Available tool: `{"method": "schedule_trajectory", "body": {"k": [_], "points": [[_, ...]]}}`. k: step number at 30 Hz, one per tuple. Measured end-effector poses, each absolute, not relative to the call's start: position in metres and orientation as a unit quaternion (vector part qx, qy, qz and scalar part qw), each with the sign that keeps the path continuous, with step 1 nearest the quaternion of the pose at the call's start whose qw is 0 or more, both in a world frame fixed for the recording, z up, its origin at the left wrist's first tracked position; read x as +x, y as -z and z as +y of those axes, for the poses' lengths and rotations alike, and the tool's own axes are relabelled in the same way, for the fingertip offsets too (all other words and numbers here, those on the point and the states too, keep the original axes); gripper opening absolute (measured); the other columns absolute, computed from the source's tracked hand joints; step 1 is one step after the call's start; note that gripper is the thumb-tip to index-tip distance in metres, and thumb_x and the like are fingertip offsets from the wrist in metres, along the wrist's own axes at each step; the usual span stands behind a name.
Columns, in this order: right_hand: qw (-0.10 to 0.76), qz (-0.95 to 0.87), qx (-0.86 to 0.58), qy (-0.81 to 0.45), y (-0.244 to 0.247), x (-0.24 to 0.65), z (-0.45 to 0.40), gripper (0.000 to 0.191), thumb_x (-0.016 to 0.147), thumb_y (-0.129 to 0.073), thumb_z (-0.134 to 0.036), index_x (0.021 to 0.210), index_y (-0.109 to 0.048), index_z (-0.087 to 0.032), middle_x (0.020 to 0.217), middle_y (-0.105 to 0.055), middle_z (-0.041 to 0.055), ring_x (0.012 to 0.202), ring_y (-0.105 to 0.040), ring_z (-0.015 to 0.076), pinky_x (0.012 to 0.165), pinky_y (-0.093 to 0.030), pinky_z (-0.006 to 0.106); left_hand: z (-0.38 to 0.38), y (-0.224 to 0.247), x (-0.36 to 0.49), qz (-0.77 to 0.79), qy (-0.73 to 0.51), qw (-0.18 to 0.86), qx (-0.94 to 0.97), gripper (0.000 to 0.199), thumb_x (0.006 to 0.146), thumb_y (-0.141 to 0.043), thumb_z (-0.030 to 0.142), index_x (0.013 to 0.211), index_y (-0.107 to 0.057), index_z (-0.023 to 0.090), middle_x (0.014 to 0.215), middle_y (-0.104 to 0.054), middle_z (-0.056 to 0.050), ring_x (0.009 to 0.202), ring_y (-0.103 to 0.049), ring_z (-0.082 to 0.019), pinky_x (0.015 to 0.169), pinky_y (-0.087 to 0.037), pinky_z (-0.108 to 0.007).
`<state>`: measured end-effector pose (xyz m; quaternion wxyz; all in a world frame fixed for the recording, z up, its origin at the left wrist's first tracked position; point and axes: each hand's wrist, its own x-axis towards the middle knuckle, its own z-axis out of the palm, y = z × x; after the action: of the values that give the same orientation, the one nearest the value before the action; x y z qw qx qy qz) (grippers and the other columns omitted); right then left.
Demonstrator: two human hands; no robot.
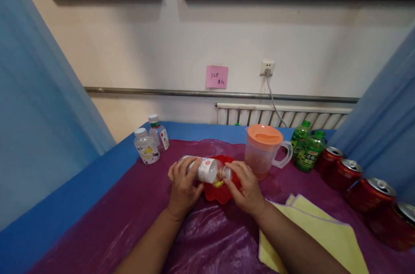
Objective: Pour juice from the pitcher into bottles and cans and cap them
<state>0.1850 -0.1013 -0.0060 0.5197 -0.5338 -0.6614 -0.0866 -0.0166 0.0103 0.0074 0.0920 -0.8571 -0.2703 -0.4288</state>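
Observation:
A clear plastic bottle (207,170) with a white floral label lies tilted on its side above a red scalloped dish (218,195). My left hand (184,183) is wrapped around the bottle's body from the left. At the other end, my right hand (245,185) has its thumb and fingers at the bottle's neck. Whether a cap sits on the neck is hard to make out. Part of the dish is hidden behind the bottle and my fingers; a yellow print shows on it.
A jug (261,153) with an orange lid stands behind my right hand. Two clear bottles (147,148) stand at back left. Green bottles (309,151) and several red cans (371,194) line the right side. A yellow cloth (311,226) lies under my right forearm on purple sheeting (129,209).

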Motion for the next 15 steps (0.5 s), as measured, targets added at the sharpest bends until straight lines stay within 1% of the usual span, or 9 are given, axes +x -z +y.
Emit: {"method": "schedule_trajectory", "body": {"k": [2,5,7,9,11,12,15], "points": [[0.514,-0.673,-0.519,0.112,0.005,0.186,-0.102,0.041,0.097,-0.056,-0.025,0.138,-0.052,-0.022,0.125,-0.060,0.0129,0.115,-0.058,0.0260,0.097,-0.050,0.044,0.011,-0.007,-0.017,-0.273,0.428,0.089,-0.857,0.052,0.081,-0.063,0.022,0.133,-0.058,0.022,0.129,-0.065,-0.014,0.123,-0.054,-0.033,0.111,-0.032,-0.051],[0.510,-0.691,-0.491,0.146,0.003,0.187,-0.104,0.046,0.096,-0.056,-0.018,0.141,-0.050,-0.024,0.125,-0.059,0.0122,0.116,-0.058,0.0256,0.096,-0.050,0.045,0.014,-0.005,-0.019,-0.297,0.425,0.080,-0.852,0.054,0.080,-0.064,0.022,0.133,-0.058,0.023,0.131,-0.065,-0.013,0.125,-0.055,-0.034,0.112,-0.031,-0.051],[0.517,-0.688,-0.483,0.159,0.001,0.187,-0.105,0.047,0.095,-0.057,-0.018,0.141,-0.049,-0.025,0.125,-0.059,0.0117,0.116,-0.058,0.0255,0.096,-0.049,0.045,0.019,-0.001,-0.020,-0.324,0.434,0.070,-0.838,0.057,0.079,-0.066,0.024,0.134,-0.057,0.024,0.132,-0.064,-0.012,0.125,-0.056,-0.034,0.112,-0.031,-0.050],[0.533,-0.667,-0.498,0.150,-0.001,0.185,-0.106,0.045,0.095,-0.059,-0.021,0.139,-0.050,-0.025,0.125,-0.060,0.0116,0.117,-0.058,0.0258,0.098,-0.048,0.045,0.027,0.003,-0.022,-0.353,0.462,0.058,-0.811,0.059,0.078,-0.069,0.029,0.135,-0.057,0.024,0.132,-0.065,-0.012,0.124,-0.057,-0.034,0.112,-0.033,-0.050],[0.547,-0.639,-0.528,0.121,-0.004,0.183,-0.106,0.038,0.095,-0.059,-0.026,0.132,-0.053,-0.023,0.122,-0.063,0.0112,0.115,-0.059,0.0256,0.097,-0.048,0.044,0.037,0.007,-0.024,-0.385,0.504,0.031,-0.773,0.059,0.078,-0.072,0.034,0.135,-0.057,0.022,0.131,-0.066,-0.014,0.122,-0.060,-0.034,0.110,-0.036,-0.049],[0.544,-0.629,-0.545,0.103,-0.007,0.181,-0.105,0.033,0.095,-0.059,-0.027,0.127,-0.055,-0.023,0.118,-0.065,0.0103,0.111,-0.061,0.0251,0.095,-0.048,0.042,0.042,0.008,-0.026,-0.403,0.526,0.012,-0.749,0.060,0.078,-0.073,0.037,0.133,-0.058,0.020,0.129,-0.067,-0.015,0.121,-0.061,-0.034,0.109,-0.038,-0.049],[0.487,-0.639,-0.594,0.039,-0.021,0.171,-0.099,0.020,0.091,-0.062,-0.030,0.110,-0.059,-0.022,0.103,-0.070,0.0063,0.095,-0.065,0.0228,0.086,-0.046,0.038,0.056,0.009,-0.034,-0.455,0.577,-0.064,-0.675,0.064,0.075,-0.077,0.048,0.128,-0.060,0.017,0.123,-0.069,-0.016,0.114,-0.064,-0.034,0.103,-0.045,-0.049]]}}
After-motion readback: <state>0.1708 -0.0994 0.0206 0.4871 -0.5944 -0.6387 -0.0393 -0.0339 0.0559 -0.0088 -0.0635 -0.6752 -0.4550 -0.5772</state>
